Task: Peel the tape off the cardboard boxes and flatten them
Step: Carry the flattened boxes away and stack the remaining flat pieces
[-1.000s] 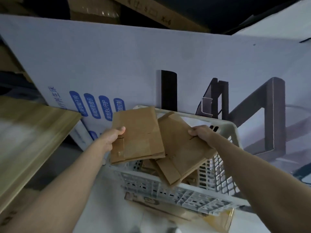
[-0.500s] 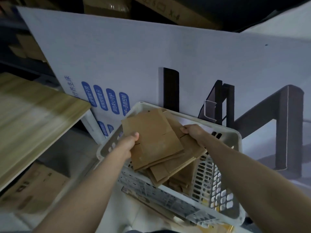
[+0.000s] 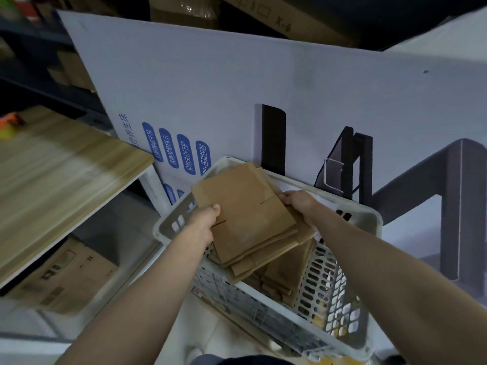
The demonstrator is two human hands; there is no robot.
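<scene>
Stowing: flat brown cardboard boxes point(image 3: 245, 214) are clamped by left hand point(image 3: 203, 222), right hand point(image 3: 297, 204) over white plastic crate point(image 3: 329, 291); release likely needed.

A white perforated plastic crate point(image 3: 329, 291) serves as the reference. Directly behind the crate, a large white printed panel point(image 3: 237, 83) stands tilted; it carries blue rounded labels point(image 3: 181, 151) with Chinese characters and a picture of a dark furniture frame point(image 3: 453, 180). Left of the crate is a wood-grain surface point(image 3: 60, 175), with a blurred orange-and-yellow object point(image 3: 9, 125) on its far edge. Below that surface, left of the crate, lies a brown carton point(image 3: 66, 275). Above the panel, well behind the crate, a carton marked "X-6" point(image 3: 276, 19) is visible.
</scene>
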